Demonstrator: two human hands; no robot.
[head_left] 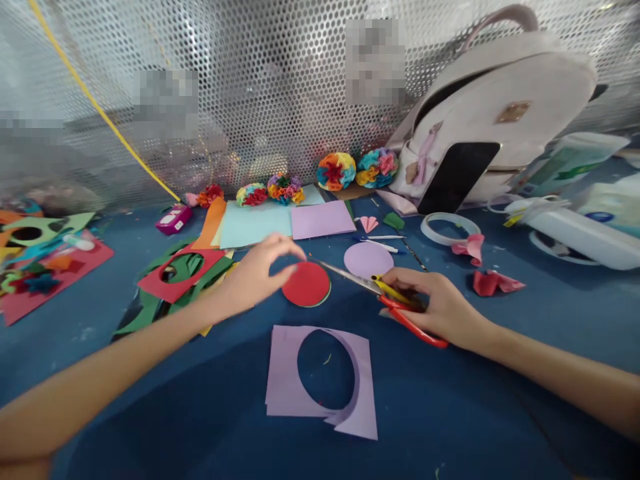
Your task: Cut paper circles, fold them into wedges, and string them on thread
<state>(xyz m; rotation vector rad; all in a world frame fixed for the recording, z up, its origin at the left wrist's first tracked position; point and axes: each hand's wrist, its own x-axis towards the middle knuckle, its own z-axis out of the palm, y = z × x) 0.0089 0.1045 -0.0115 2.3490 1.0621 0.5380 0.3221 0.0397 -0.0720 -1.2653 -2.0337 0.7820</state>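
Red paper circle (306,284) lay just beyond the left hand (257,277), with a thin green edge showing along its lower right, probably from a green paper disc (326,298) beneath it. The left hand arched narrowly over the circle's left side. Its fingertips (293,245) curved toward the top edge, but I could not tell whether they touched the paper or gripped it. The right hand (440,310) closed around red-and-yellow-handled scissors (395,299), with the narrow blades pointing left and their tips just beside the circle's right edge.

Just beyond the scissors sat a lilac paper disc (368,260). Nearer the body, between the forearms, lay a lilac sheet with a large curved opening (320,380). Left of the left hand were a red sheet with a round hole (155,283) and strips of green scrap (143,317). Right of the right hand lay crumpled pink paper (493,282) and a clear tape roll (445,228). Farther ahead stood colourful paper flowers (334,171) and a pale backpack (500,97).

With the blade tips so close to the left fingers, a slip could nick them. If unpinned, the light circle could also slide off its backing.
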